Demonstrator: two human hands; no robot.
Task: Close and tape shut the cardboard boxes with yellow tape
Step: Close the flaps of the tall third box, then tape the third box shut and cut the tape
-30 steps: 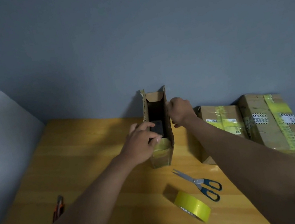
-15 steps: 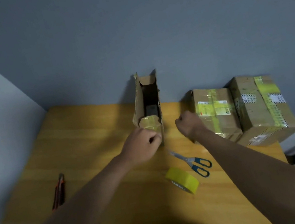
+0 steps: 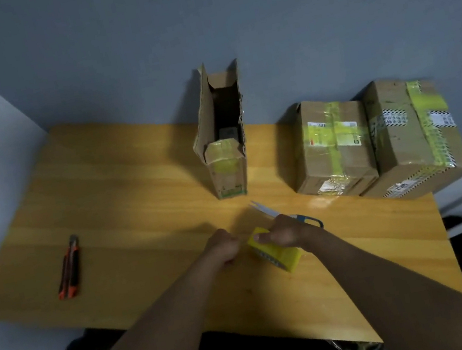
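Three boxes stand along the far edge of the worktop (image 3: 136,173): two taped boxes (image 3: 332,144) side by side toward the far right corner, and one narrow open box (image 3: 223,145) near the middle of that edge, its long side flaps upright and something dark inside, a short end flap with yellow tape folded in.

Roll of yellow tape (image 3: 277,251) is near the front edge, at the middle. Right hand (image 3: 287,232) has its grip curled round the roll. Left hand (image 3: 224,248) is just beside it, fingers curled at the roll's near rim; whether it pinches the tape end cannot be told, blurred.

Scissors (image 3: 273,213) lie partly under the right hand. Utility knife (image 3: 69,269) lies toward the left edge, well apart.

Judgement: roll is light and stiff; hold through the core or by the rims. Tape itself is thin and sticky, likely to fold on itself, so keep it taut. Box flaps are light and springy; press them down while taping.
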